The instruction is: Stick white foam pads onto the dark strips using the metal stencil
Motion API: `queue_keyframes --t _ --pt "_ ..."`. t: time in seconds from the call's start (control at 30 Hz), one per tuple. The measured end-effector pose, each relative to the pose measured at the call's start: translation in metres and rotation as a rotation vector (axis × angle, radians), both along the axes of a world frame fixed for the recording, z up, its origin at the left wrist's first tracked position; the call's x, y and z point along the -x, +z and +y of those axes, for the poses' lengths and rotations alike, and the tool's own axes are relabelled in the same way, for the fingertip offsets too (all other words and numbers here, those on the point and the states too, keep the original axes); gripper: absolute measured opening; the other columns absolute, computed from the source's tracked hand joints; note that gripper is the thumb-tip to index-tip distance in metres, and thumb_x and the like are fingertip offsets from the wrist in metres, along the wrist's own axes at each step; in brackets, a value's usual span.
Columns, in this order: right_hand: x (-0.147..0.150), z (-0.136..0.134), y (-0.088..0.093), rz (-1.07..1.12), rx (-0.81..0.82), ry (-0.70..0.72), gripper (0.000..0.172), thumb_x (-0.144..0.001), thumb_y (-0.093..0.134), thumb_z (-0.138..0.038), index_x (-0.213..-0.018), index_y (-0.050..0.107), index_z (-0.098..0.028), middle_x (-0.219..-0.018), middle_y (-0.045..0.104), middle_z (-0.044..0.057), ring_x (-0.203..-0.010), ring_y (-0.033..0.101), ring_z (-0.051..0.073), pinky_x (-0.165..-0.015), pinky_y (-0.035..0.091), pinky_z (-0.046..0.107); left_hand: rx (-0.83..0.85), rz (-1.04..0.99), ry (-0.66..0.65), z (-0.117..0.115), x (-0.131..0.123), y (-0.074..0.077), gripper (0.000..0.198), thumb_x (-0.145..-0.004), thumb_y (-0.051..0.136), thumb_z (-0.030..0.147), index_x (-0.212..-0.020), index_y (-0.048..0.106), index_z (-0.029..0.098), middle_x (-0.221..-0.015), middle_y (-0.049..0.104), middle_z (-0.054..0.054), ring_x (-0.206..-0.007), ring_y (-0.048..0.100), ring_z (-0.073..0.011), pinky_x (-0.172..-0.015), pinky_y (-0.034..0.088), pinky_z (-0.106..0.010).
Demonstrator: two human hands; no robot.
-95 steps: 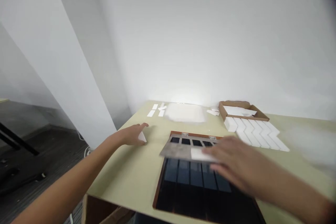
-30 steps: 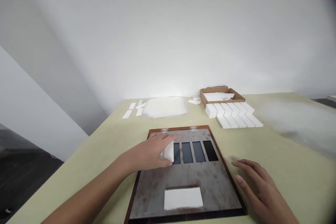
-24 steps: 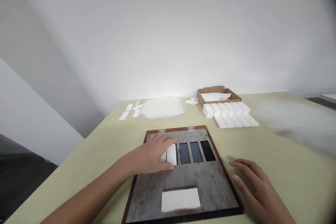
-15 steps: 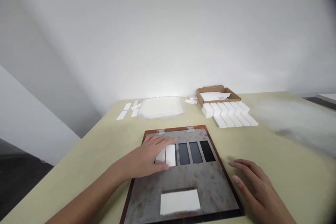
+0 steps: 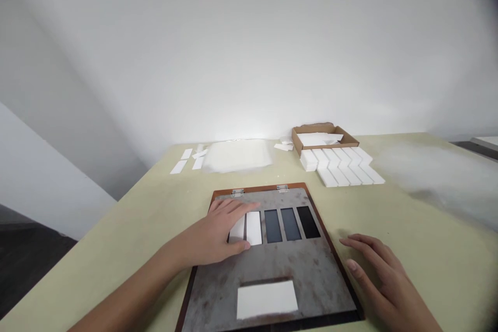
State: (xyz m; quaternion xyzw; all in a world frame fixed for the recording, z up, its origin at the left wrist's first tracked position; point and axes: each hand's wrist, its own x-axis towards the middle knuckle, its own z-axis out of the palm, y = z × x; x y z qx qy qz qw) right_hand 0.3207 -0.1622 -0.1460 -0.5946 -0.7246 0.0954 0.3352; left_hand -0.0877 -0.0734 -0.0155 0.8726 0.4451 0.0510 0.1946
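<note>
Thumbs parted from fingers, your left hand perhaps steadies 2 white rectangular cards in a grey metal plate; your right hand lies at its 3 o'clock.

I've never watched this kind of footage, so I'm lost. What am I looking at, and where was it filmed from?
There's no machine: these are a person's bare hands, all seen from one head-worn camera facing forward and down. On the pale yellow-green table lies a hinged board with a slotted metal plate. The left hand rests over its left slots, around white pieces; whether it grips them is unclear. The right hand is beside the board, holding nothing visible. A white card lies on the plate's near part. Behind are a cardboard box and white stacks.
</note>
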Motion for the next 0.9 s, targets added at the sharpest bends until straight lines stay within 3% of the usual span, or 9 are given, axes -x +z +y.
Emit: queue_keyframes --t 0.47,0.67,0.9 --pt "-0.0017 -0.0016 0.0021 -0.022 0.004 0.005 0.037 -0.107 0.054 -0.048 -0.137 0.067 -0.032 -0.141 0.063 0.009 -0.133 0.061 0.031 -0.110 0.055 0.054 0.035 -0.005 0.001 -0.0015 -0.0029 -0.0007 0.064 -0.102 0.064 0.049 -0.161 0.040 0.042 -0.157 0.053 -0.004 -0.147 0.043 -0.0371 -0.125 0.029 -0.057" --pt "-0.0023 0.0009 -0.0019 -0.037 -0.061 0.005 0.036 -0.105 0.057 -0.050 -0.133 0.069 -0.032 -0.140 0.066 0.009 -0.127 0.066 0.030 -0.102 0.061 0.047 -0.003 0.011 0.002 -0.0023 -0.0028 -0.0031 0.066 -0.100 0.068 0.047 -0.160 0.042 0.042 -0.154 0.056 -0.005 -0.145 0.047 -0.0358 -0.124 0.032 -0.056" --pt "-0.0029 -0.0008 -0.0028 -0.028 -0.036 -0.004 0.037 -0.104 0.056 -0.052 -0.132 0.071 -0.031 -0.141 0.065 0.009 -0.127 0.066 0.029 -0.103 0.060 0.047 -0.080 0.025 -0.027 -0.0039 0.0008 -0.0042 0.064 -0.102 0.067 0.046 -0.161 0.043 0.041 -0.154 0.057 -0.006 -0.144 0.050 -0.0358 -0.121 0.037 -0.055"
